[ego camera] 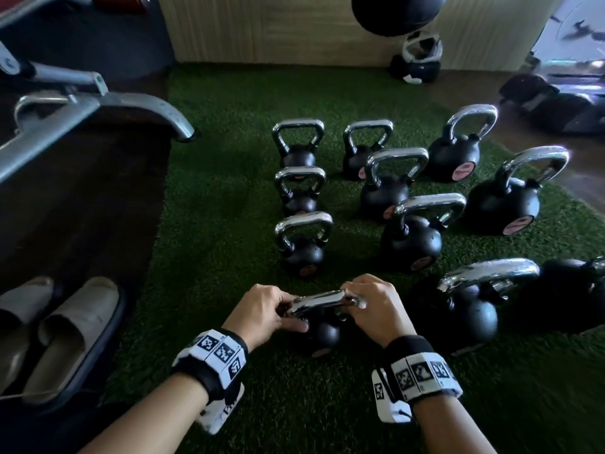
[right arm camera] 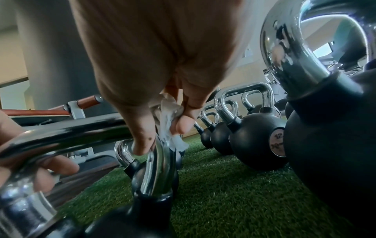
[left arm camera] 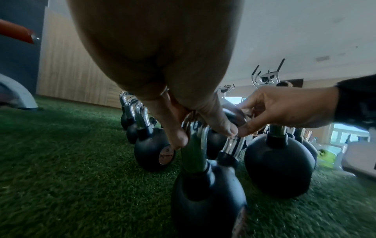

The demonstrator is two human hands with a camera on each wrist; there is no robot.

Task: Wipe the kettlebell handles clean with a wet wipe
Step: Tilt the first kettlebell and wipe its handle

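Note:
A small black kettlebell (ego camera: pixel 322 334) with a chrome handle (ego camera: pixel 316 301) stands on the green turf nearest me. My left hand (ego camera: pixel 262 308) grips the handle's left end, fingers curled round the bar (left arm camera: pixel 203 122). My right hand (ego camera: pixel 373 304) pinches a crumpled white wet wipe (right arm camera: pixel 170 127) against the handle's right bend (right arm camera: pixel 158 164). In the head view the wipe (ego camera: pixel 355 298) only peeks out between the fingers. Several more chrome-handled kettlebells (ego camera: pixel 412 234) stand in rows beyond.
A large kettlebell (ego camera: pixel 471 306) stands close to my right hand. A grey exercise machine (ego camera: pixel 65 116) and a pair of pale slippers (ego camera: pixel 65 326) lie to the left on dark floor. A wooden wall and a black ball (ego camera: pixel 397 13) are behind.

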